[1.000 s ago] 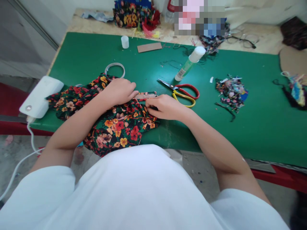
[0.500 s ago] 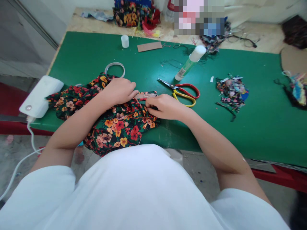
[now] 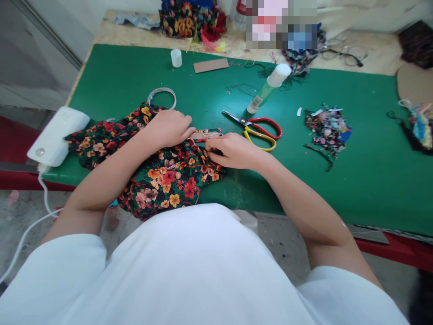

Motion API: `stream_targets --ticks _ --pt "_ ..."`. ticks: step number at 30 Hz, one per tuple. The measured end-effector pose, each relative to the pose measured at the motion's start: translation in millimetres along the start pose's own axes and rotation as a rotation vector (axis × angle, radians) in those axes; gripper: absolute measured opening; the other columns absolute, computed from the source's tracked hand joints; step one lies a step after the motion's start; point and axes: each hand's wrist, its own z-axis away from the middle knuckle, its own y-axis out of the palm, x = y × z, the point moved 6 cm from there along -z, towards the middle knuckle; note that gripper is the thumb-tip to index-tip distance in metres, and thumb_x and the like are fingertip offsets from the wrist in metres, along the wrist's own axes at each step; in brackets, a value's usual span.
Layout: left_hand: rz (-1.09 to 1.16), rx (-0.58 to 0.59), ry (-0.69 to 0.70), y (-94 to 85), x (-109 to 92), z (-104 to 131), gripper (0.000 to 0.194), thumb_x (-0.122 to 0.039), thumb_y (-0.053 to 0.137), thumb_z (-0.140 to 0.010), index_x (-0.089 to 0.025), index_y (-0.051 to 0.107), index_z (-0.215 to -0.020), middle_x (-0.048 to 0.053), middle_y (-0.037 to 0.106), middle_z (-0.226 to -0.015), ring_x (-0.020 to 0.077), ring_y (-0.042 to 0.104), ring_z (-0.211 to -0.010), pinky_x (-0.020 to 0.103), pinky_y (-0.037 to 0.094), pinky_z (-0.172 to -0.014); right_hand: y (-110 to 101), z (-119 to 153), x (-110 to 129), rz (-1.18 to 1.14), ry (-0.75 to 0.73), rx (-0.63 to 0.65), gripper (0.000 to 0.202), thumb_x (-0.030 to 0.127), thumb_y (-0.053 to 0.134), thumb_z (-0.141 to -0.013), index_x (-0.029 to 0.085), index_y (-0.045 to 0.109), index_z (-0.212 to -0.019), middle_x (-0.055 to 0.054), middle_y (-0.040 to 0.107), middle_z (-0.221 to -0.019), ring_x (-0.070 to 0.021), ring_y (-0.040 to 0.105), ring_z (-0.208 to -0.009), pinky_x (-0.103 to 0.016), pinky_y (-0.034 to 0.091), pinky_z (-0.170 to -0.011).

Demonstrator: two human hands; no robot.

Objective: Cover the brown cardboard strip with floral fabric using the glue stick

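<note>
Dark floral fabric (image 3: 165,178) lies bunched on the near left part of the table, its lower part hanging at the front edge. My left hand (image 3: 172,127) rests on the fabric's upper edge, fingers curled and closed on it. To its right, my right hand (image 3: 235,151) pinches the fabric's right edge between thumb and fingers. Between the two hands shows a narrow brown strip (image 3: 202,135) with the fabric edge around it; what it is made of I cannot make out. Scissors (image 3: 250,123) with one red and one yellow handle lie just beyond my right hand.
A tall glue stick (image 3: 265,94) stands behind the scissors, near a white cap (image 3: 176,58) and a cardboard strip (image 3: 211,66). A white ring (image 3: 162,90) touches the fabric. Left sits a corded white device (image 3: 57,135); right, a heap of scraps (image 3: 327,128). Glasses (image 3: 348,55) lie farther back.
</note>
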Motion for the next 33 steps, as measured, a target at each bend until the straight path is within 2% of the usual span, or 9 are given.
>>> stream_targets --ticks 8,16,33 --pt "0.004 -0.022 0.007 -0.3 0.0 0.1 0.051 -0.038 0.034 -0.105 -0.007 0.071 -0.122 0.024 0.077 -0.112 0.0352 0.073 -0.109 0.041 0.052 -0.086 -0.7 0.3 1.4 -0.014 -0.003 0.007 0.018 0.023 0.049 -0.095 0.019 0.063 -0.085 -0.006 0.066 -0.077 -0.0170 0.053 -0.069 -0.030 0.030 -0.067" --pt "0.019 0.004 -0.010 -1.8 -0.6 0.6 0.052 -0.039 0.034 -0.106 -0.008 0.071 -0.125 0.024 0.076 -0.116 0.0352 0.073 -0.111 0.041 0.052 -0.088 -0.6 0.1 2.3 0.014 0.018 0.020 0.018 0.022 0.049 -0.094 0.018 0.065 -0.085 -0.007 0.068 -0.080 -0.0174 0.051 -0.068 -0.030 0.031 -0.068" --pt "0.021 -0.006 0.000 -1.2 -5.3 3.8 0.052 -0.037 0.032 -0.106 -0.006 0.069 -0.125 0.024 0.075 -0.115 0.0364 0.071 -0.111 0.044 0.052 -0.089 1.1 -0.4 2.1 0.063 0.047 0.014 0.018 0.023 0.050 -0.094 0.018 0.066 -0.088 -0.008 0.069 -0.081 -0.0175 0.048 -0.066 -0.032 0.023 -0.064"
